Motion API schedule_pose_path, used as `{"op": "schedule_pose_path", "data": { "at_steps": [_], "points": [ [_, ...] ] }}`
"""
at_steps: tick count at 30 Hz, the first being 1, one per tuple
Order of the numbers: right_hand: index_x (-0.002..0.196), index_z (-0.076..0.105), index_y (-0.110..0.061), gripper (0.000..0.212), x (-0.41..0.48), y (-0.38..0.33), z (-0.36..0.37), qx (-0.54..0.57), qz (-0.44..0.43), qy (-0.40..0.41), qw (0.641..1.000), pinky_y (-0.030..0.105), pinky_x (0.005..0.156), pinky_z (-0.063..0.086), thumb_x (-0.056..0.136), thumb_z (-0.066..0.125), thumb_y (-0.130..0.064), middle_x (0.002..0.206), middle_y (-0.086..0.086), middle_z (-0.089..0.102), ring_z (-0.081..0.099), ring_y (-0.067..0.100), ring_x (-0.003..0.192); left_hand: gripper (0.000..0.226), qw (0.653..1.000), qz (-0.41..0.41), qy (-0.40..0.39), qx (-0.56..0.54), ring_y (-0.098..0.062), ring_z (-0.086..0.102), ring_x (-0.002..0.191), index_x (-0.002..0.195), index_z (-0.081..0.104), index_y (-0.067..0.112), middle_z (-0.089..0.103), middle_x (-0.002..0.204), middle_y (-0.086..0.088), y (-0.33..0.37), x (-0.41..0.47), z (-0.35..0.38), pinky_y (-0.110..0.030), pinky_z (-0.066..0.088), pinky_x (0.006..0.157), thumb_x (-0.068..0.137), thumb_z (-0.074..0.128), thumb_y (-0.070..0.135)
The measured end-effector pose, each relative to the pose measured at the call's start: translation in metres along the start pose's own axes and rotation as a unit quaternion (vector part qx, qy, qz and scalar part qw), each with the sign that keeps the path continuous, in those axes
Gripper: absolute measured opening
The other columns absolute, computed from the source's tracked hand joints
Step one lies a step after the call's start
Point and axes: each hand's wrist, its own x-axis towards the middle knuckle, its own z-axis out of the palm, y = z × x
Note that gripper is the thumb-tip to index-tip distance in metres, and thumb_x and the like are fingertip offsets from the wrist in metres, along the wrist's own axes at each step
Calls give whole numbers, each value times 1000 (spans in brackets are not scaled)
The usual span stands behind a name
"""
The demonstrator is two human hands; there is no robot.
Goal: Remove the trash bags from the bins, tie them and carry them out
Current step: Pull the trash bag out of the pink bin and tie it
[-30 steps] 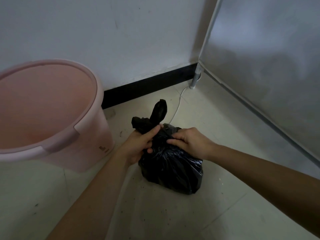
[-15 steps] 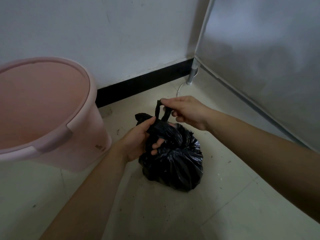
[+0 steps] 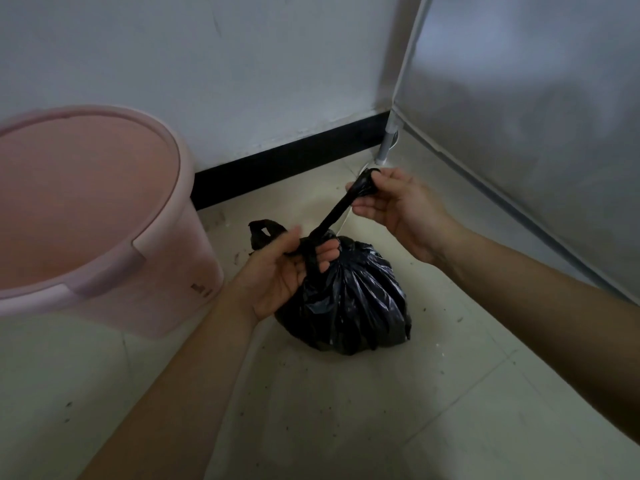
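Observation:
A full black trash bag sits on the tiled floor, gathered at its neck. My left hand grips the neck where one handle wraps round it. My right hand pinches the end of that stretched handle and holds it taut, up and to the right of the bag. The bag's other handle loop sticks out behind my left hand. The pink bin stands to the left with no bag inside it.
A white wall with a black skirting board runs behind the bag. On the right stands a grey fabric-covered cabinet with a white pole leg. A thin white cord lies by the leg. Small dark crumbs dot the floor.
My right hand left the bag's top, took one handle and pulled it up and to the right until taut. My left hand turned palm up round the neck.

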Motion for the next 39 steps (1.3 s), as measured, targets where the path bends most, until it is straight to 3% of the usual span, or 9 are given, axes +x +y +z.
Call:
{"op": "schedule_pose_path", "data": {
  "at_steps": [2, 12, 18, 22, 25, 27, 31, 35, 39],
  "points": [
    [97, 55, -8, 18, -2, -5, -2, 42, 1, -12, 999, 30, 71, 57, 105, 40, -13, 86, 8, 72, 66, 19, 72, 10, 1000, 19, -6, 22, -28, 69, 109, 86, 59, 3, 66, 122, -26, -1, 2, 0, -27, 58, 86, 91, 57, 11],
    [69, 40, -18, 26, -11, 23, -4, 53, 140, -15, 989, 29, 51, 17, 91, 28, -12, 51, -4, 19, 18, 14, 47, 49, 990, 98, 96, 37, -21, 68, 80, 58, 33, 21, 57, 84, -14, -11, 12, -7, -28, 58, 79, 75, 73, -3],
    [100, 59, -18, 6, -5, 35, -32, -297, 218, -79, 926, 25, 60, 50, 94, 59, -16, 86, 2, 60, 60, 14, 72, 49, 983, 91, 58, 151, -27, 70, 92, 65, 29, 18, 68, 93, -16, -13, 2, -5, -36, 58, 87, 72, 69, -8],
    [133, 53, -32, 57, 1, 27, -42, -507, 51, -118, 852, 32, 103, 44, 85, 71, -9, 136, -2, 49, 48, 17, 128, 48, 973, 87, 31, 213, -26, 71, 94, 67, 30, 16, 71, 87, -9, -4, -1, 0, -35, 57, 85, 71, 68, -13],
    [144, 44, -32, 73, 1, 28, -26, -485, 66, -272, 828, 28, 104, 45, 81, 70, -4, 139, -6, 52, 52, 9, 125, 53, 955, 83, 10, 285, -29, 68, 94, 68, 33, 17, 68, 93, -15, -1, 1, 7, -42, 56, 91, 70, 76, -14],
    [126, 58, -32, 53, 2, 35, -19, -474, 66, -301, 825, 24, 88, 54, 83, 70, -4, 115, -8, 67, 65, 4, 102, 52, 939, 89, 13, 331, -30, 67, 96, 67, 35, 18, 69, 97, -17, 4, 0, 10, -45, 55, 95, 70, 78, -11],
    [73, 51, -38, 30, 5, 47, -20, -555, -21, -220, 802, 24, 72, 40, 89, 69, -19, 74, -17, 56, 53, -4, 69, 48, 918, 142, 112, 354, -32, 70, 99, 57, 44, 22, 73, 93, -13, 4, 1, 7, -46, 54, 97, 69, 81, -7],
    [82, 57, -30, 19, -1, 58, -13, -537, -32, -212, 816, 31, 71, 47, 85, 75, -34, 78, -8, 62, 59, 9, 73, 32, 820, 223, 318, 422, -4, 67, 72, 59, 70, 25, 74, 76, 1, -7, 10, 10, -26, 56, 78, 71, 74, -4],
    [80, 59, -15, 26, -4, 59, -7, -439, -11, -231, 868, 35, 71, 53, 78, 84, -23, 79, 13, 65, 64, 26, 72, 25, 790, 250, 378, 413, -9, 49, 52, 60, 55, -7, 60, 62, -16, -18, 13, 10, -26, 41, 56, 77, 72, -2]
  ]
}}
